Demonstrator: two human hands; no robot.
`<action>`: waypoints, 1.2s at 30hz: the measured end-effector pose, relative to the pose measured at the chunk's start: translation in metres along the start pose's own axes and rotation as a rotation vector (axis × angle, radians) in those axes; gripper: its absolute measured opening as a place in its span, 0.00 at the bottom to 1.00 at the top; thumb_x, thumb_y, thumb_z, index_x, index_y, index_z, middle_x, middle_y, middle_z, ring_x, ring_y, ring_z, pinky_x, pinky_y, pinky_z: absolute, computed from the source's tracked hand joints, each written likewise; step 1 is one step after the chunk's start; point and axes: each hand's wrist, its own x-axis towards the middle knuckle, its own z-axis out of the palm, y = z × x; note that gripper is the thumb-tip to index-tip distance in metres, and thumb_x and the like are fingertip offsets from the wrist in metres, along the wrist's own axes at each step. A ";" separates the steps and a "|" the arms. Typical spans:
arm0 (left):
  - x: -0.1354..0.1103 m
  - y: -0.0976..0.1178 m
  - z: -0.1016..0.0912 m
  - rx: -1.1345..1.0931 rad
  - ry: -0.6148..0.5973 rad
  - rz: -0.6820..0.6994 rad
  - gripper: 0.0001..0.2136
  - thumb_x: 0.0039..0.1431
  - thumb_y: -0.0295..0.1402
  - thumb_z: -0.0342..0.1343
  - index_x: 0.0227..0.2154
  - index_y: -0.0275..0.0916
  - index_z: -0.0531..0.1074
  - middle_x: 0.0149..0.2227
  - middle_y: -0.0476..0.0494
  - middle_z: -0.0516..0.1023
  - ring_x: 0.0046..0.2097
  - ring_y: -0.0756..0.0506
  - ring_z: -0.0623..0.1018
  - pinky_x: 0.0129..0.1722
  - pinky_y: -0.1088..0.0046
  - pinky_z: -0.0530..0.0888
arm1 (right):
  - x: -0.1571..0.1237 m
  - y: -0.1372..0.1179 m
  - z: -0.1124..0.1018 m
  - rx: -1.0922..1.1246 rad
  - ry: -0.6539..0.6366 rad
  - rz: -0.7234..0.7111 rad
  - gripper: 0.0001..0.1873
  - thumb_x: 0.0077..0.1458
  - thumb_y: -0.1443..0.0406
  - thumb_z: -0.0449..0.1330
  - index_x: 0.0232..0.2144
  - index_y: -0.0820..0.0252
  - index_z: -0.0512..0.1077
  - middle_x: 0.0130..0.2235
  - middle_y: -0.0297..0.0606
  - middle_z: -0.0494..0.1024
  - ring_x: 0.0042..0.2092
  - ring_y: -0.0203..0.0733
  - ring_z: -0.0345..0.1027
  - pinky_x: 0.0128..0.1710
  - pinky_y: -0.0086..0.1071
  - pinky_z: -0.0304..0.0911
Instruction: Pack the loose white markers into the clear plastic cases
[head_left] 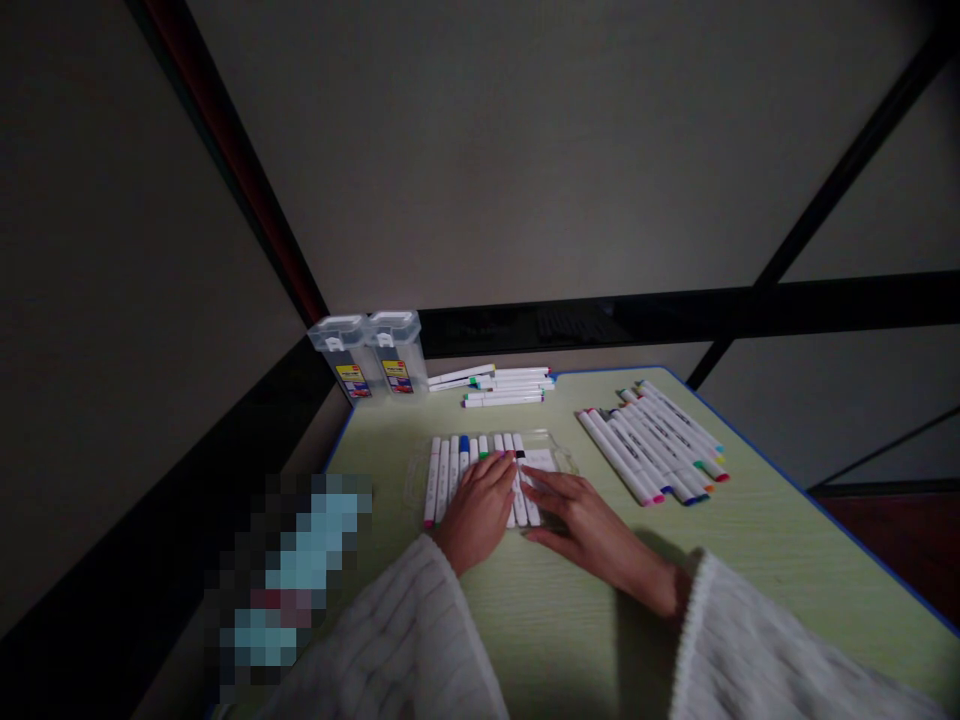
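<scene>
Markers [443, 478], slick white barrels, sit rowed in a clear plastic tray [541, 445] on the wood-grain counter [559, 620]. Left hand [480, 508] lies flat, kinda blocking the middle ones; right hand [577, 515] is loosely spread. Loose pens [514, 380] plus two see-through boxes [397, 352] sit behind.

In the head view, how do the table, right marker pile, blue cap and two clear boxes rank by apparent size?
Table
Right marker pile
Left box, right box: too alike to rank
Blue cap
</scene>
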 end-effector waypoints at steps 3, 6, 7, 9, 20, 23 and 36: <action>0.001 -0.001 0.001 0.006 0.006 0.011 0.17 0.58 0.26 0.42 0.50 0.33 0.62 0.56 0.40 0.62 0.57 0.45 0.59 0.56 0.64 0.60 | 0.000 0.000 0.001 0.006 0.009 0.002 0.24 0.47 0.62 0.61 0.48 0.62 0.66 0.53 0.49 0.66 0.52 0.50 0.60 0.49 0.44 0.57; 0.001 0.000 0.000 0.017 0.012 0.018 0.17 0.58 0.26 0.42 0.50 0.34 0.62 0.56 0.40 0.62 0.57 0.45 0.60 0.56 0.63 0.60 | 0.000 -0.002 0.000 0.001 0.001 0.004 0.24 0.48 0.62 0.60 0.48 0.64 0.67 0.53 0.49 0.66 0.52 0.49 0.60 0.49 0.44 0.57; 0.001 0.000 0.000 0.023 0.010 0.017 0.17 0.58 0.26 0.42 0.50 0.34 0.62 0.56 0.40 0.62 0.57 0.45 0.60 0.55 0.63 0.61 | 0.001 -0.002 -0.001 -0.005 -0.004 0.006 0.24 0.48 0.62 0.60 0.48 0.65 0.67 0.53 0.50 0.66 0.52 0.49 0.60 0.49 0.43 0.57; 0.001 0.001 -0.002 0.036 0.002 0.014 0.17 0.58 0.25 0.42 0.50 0.35 0.62 0.56 0.41 0.62 0.57 0.45 0.60 0.55 0.63 0.61 | 0.001 -0.003 -0.002 -0.018 -0.013 0.014 0.24 0.48 0.62 0.60 0.47 0.66 0.67 0.53 0.50 0.66 0.52 0.50 0.60 0.49 0.44 0.57; -0.002 0.004 -0.006 0.050 -0.021 0.004 0.17 0.57 0.25 0.43 0.50 0.36 0.61 0.56 0.41 0.62 0.58 0.45 0.59 0.56 0.62 0.59 | -0.001 -0.001 0.001 -0.012 0.001 0.004 0.23 0.49 0.61 0.60 0.48 0.63 0.66 0.53 0.49 0.66 0.51 0.49 0.60 0.49 0.44 0.57; -0.002 0.005 -0.007 0.039 -0.029 0.001 0.16 0.57 0.26 0.43 0.49 0.36 0.63 0.56 0.41 0.62 0.58 0.44 0.59 0.56 0.61 0.59 | -0.001 0.000 0.001 -0.012 -0.002 0.007 0.23 0.49 0.61 0.59 0.48 0.63 0.66 0.53 0.49 0.66 0.51 0.49 0.60 0.49 0.44 0.57; 0.002 -0.001 -0.004 0.000 0.058 0.028 0.14 0.57 0.25 0.44 0.43 0.37 0.68 0.50 0.44 0.70 0.53 0.45 0.64 0.54 0.64 0.60 | 0.001 -0.002 0.000 -0.021 -0.003 0.016 0.24 0.48 0.62 0.60 0.48 0.64 0.66 0.52 0.49 0.66 0.51 0.50 0.60 0.49 0.43 0.57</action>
